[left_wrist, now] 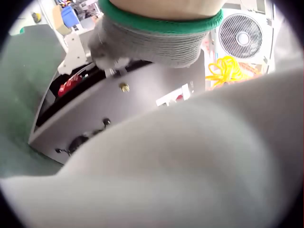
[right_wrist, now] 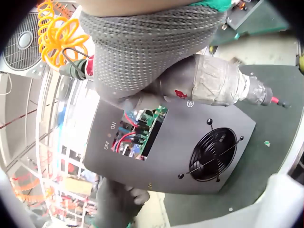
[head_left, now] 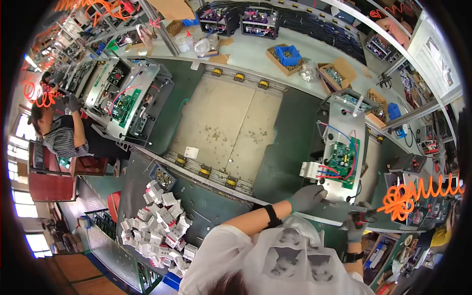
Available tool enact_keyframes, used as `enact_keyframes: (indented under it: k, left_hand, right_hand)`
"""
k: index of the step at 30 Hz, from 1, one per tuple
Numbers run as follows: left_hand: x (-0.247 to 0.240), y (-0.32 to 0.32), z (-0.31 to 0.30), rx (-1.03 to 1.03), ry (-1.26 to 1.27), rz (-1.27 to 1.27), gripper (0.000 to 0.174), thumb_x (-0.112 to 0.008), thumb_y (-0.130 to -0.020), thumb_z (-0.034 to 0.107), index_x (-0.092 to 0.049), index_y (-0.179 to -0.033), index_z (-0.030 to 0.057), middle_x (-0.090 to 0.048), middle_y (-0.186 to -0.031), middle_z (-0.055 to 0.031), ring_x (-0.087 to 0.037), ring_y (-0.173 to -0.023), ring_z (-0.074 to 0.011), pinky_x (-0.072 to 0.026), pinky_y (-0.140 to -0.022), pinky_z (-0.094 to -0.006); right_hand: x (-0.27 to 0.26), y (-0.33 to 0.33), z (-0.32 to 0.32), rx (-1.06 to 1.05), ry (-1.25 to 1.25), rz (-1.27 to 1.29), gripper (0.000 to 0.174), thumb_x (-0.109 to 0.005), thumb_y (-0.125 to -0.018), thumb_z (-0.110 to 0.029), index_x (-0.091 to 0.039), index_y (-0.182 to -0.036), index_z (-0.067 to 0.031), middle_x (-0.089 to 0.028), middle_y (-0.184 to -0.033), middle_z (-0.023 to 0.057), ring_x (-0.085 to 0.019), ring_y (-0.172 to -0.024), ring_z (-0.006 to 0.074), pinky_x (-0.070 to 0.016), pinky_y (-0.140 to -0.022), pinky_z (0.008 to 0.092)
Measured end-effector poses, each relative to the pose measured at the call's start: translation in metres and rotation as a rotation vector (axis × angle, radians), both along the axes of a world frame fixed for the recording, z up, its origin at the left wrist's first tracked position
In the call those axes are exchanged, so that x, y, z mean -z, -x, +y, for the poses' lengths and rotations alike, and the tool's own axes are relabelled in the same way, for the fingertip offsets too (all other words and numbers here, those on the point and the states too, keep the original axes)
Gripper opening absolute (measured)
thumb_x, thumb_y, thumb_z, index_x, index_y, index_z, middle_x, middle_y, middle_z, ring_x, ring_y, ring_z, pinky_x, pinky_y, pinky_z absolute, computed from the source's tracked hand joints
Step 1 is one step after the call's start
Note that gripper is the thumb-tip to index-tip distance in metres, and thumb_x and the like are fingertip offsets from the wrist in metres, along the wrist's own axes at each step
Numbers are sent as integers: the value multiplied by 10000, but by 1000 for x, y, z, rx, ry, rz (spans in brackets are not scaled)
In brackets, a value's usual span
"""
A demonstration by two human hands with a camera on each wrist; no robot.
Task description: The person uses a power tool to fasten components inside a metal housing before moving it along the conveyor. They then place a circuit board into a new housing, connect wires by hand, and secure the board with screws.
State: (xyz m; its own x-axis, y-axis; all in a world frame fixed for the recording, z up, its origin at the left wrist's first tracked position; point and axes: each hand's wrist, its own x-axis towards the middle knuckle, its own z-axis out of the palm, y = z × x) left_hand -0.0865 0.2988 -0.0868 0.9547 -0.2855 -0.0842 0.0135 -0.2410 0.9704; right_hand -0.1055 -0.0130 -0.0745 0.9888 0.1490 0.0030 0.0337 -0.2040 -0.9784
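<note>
A metal chassis (head_left: 339,142) with a green circuit board (head_left: 342,158) and red and blue wires stands on the bench before me. My gloved left hand (head_left: 307,198) is at its near left edge, fingers beside the front panel (left_wrist: 142,95); I cannot tell whether they grip it. A white plastic part (head_left: 309,170) sits just beyond that hand. My gloved right hand (right_wrist: 147,52) grips a tape-wrapped power screwdriver (right_wrist: 216,80), its bit pointing past the panel. Below the tool, the panel shows an ON/OFF cutout (right_wrist: 140,133) and a black fan grille (right_wrist: 213,154).
An orange coiled hose (head_left: 400,201) hangs at the right. White plastic parts (head_left: 160,223) lie heaped at lower left by a bin of small hardware (head_left: 163,178). Another open chassis (head_left: 125,101) stands left, near another person (head_left: 61,132). Cardboard boxes of hardware (head_left: 337,76) line the back.
</note>
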Motion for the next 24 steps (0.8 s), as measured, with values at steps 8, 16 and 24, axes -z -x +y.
enact_keyframes:
  k: [8, 16, 24]
  left_hand:
    - [128, 11, 66, -193, 637, 610, 327, -396, -869, -59, -604, -1112, 9, -607, -1001, -82, -596, -762, -132, -509, -704, -236]
    - [158, 11, 93, -673, 292, 752, 264, -461, -885, 52, -645, -1073, 24, -644, -872, -110, -586, -642, -151, -496, -592, -307]
    - [115, -75, 74, -133, -686, 901, 337, -564, -866, 329, -652, -1030, 48, -671, -992, -142, -663, -888, -278, -527, -723, -378]
  right_hand:
    - [-6, 0, -60, 395, -78, 73, 776, -577, -693, 119, -343, -1398, -107, -479, -1315, 78, -517, -1115, 193, -443, -939, 323]
    - [12, -5, -121, 530, -5, 33, 599, -604, -728, 70, -453, -1294, -59, -509, -1267, 64, -499, -1164, 200, -386, -1016, 346]
    - [-17, -16, -78, 459, 163, -147, 604, -671, -683, -29, -453, -1246, -61, -490, -1235, 65, -480, -1156, 208, -371, -1026, 355]
